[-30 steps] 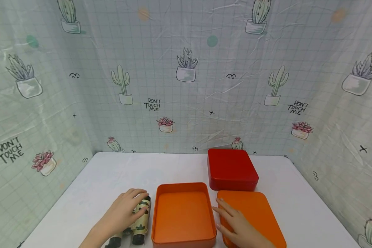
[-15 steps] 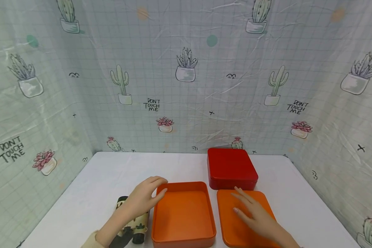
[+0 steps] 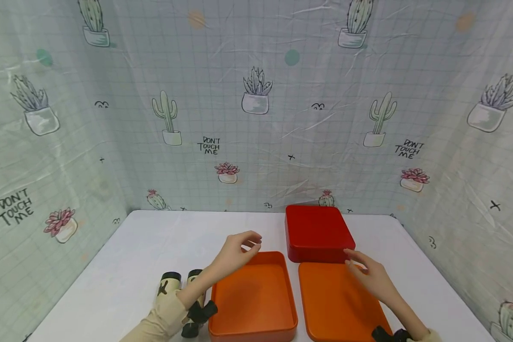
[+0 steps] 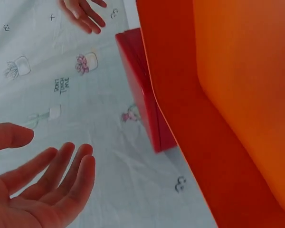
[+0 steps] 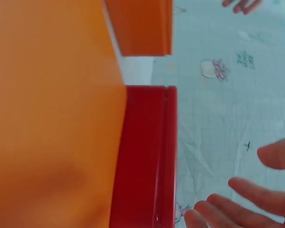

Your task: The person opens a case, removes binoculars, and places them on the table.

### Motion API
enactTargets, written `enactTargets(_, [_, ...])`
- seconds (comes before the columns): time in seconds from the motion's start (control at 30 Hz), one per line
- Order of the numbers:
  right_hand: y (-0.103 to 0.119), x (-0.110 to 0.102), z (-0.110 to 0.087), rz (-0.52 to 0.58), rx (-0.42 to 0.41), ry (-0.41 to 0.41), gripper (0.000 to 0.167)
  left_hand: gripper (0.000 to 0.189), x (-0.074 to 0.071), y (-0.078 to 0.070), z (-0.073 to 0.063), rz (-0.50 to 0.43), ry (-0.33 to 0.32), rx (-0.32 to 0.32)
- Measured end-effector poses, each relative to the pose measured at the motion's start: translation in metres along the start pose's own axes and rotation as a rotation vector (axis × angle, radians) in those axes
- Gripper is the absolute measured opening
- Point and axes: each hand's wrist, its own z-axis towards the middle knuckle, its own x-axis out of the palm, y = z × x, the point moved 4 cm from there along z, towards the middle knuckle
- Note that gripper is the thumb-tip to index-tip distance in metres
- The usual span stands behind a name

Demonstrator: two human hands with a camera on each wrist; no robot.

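My left hand (image 3: 239, 249) hovers over the back left corner of an open orange box (image 3: 252, 304), fingers loosely bent and holding nothing. In the left wrist view the same hand (image 4: 52, 185) shows a gap between thumb and fingers. My right hand (image 3: 367, 273) is in the air above the orange lid (image 3: 333, 308), its fingertips overlapping the front right corner of a closed red box (image 3: 318, 232). Its palm is empty in the right wrist view, where the fingers (image 5: 247, 190) are spread. Camouflage binoculars (image 3: 168, 284) lie left of the orange box, partly hidden by my left forearm.
The white table (image 3: 213, 228) is enclosed on the back and sides by a cactus-print curtain (image 3: 256, 142). The red box stands behind the lid, near the table's back edge. A dark strap (image 3: 205, 311) is on my left wrist.
My left hand has moved from over the binoculars rightward and back, above the orange box's rear edge. My right hand has moved right and back from the lid's left side. The boxes stay put.
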Motion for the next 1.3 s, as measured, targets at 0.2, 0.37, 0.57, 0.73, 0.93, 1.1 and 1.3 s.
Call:
enactTargets(0.2, [-0.012, -0.012, 0.015, 0.114, 0.140, 0.050, 0.044, 0.023, 0.017, 0.001, 0.021, -0.274, 0.023, -0.115])
enactTargets(0.37, [-0.025, -0.019, 0.030, 0.230, 0.224, 0.062, 0.050, 0.032, 0.034, 0.006, 0.032, -0.563, 0.083, -0.260])
enactTargets(0.57, [-0.041, -0.020, 0.046, 0.304, 0.302, 0.068, 0.054, 0.039, 0.055, 0.017, 0.043, -0.793, 0.091, -0.434])
enactTargets(0.73, [-0.055, -0.018, 0.058, 0.327, 0.374, 0.084, 0.053, 0.042, 0.071, 0.028, 0.050, -1.031, 0.091, -0.563])
enactTargets(0.93, [-0.068, -0.016, 0.068, 0.376, 0.433, 0.076, 0.053, 0.044, 0.087, 0.043, 0.064, -1.107, 0.039, -0.627])
enactTargets(1.1, [-0.077, -0.013, 0.072, 0.412, 0.476, 0.065, 0.053, 0.042, 0.099, 0.057, 0.072, -1.117, -0.050, -0.643])
enactTargets(1.3, [-0.081, -0.011, 0.073, 0.472, 0.517, 0.103, 0.054, 0.043, 0.111, 0.068, 0.074, -1.158, -0.073, -0.701])
